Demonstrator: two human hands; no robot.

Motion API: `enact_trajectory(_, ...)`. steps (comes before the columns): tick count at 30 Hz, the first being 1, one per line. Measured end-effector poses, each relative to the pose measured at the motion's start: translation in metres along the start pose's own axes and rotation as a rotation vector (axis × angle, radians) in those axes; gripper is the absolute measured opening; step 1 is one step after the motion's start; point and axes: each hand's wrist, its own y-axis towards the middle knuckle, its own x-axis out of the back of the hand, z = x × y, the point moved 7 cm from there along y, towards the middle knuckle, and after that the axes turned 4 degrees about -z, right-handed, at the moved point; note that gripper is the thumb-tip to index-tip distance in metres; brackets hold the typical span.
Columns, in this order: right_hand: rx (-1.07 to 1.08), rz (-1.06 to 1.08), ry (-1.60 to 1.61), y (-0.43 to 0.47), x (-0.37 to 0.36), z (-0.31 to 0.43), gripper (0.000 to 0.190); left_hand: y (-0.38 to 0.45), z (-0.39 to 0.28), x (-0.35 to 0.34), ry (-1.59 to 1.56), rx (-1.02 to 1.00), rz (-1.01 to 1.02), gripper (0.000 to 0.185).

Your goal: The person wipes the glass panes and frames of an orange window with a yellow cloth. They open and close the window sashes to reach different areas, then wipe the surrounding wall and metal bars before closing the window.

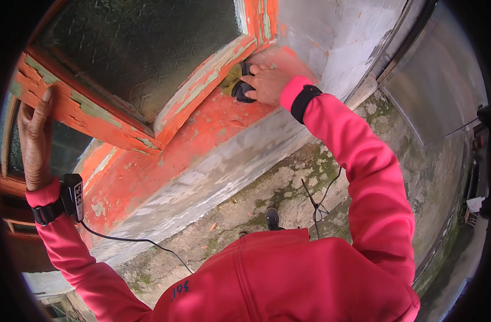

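My left hand [36, 137] holds the outer stile of an open wooden window sash [104, 129], with one finger on its face and part of the hand hidden. Orange paint on the sash is cracked and peeling, showing pale green and bare wood. My right hand [265, 84] grips a small black-backed hand tool [242, 90]; its yellowish, bristly-looking part [230, 79] lies by the lower window frame [213, 72]. Beneath both hands runs the red-painted sill [181, 149], with chipped patches. Fingers hide part of the tool, so its exact kind is unclear.
Textured glass [141, 48] fills the sash. A grey wall [310, 36] borders the right side, beside a metal-coloured panel [438, 80]. A black cable [149, 240] hangs from a device [73, 197] on my left wrist. Mossy concrete [229, 217] lies below.
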Motion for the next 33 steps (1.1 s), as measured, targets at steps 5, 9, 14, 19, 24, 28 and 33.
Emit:
enact_trajectory(5, -0.155, 0.021, -0.047, 0.021, -0.001, -0.046, 0.03, -0.003, 0.003, -0.005, -0.094, 0.065, -0.002, 0.046)
enact_trajectory(9, -0.487, 0.007, 0.029, 0.014, 0.014, -0.104, 0.031, -0.005, 0.002, -0.004, -0.103, 0.049, -0.001, 0.044)
enact_trajectory(14, -0.606, -0.228, 0.226, 0.024, 0.012, -0.112, 0.037, -0.006, 0.007, -0.005, -0.104, 0.003, 0.012, 0.042)
enact_trajectory(19, -0.601, 0.047, -0.128, 0.045, -0.016, -0.101, 0.037, -0.007, 0.005, -0.006, -0.065, -0.068, 0.017, 0.04)
enact_trajectory(24, -0.492, 0.203, -0.053, 0.029, 0.026, -0.108, 0.032, -0.01, -0.01, -0.009, 0.18, -0.354, 0.036, 0.038)
enact_trajectory(28, -0.629, -0.017, 0.234, -0.032, 0.097, -0.102, 0.029, -0.015, -0.02, -0.015, 0.398, -0.614, 0.035, 0.036)
enact_trajectory(33, -0.348, -0.168, -0.07, -0.022, 0.089, -0.063, 0.028, -0.009, -0.013, -0.018, 0.176, -0.448, 0.064, 0.034)
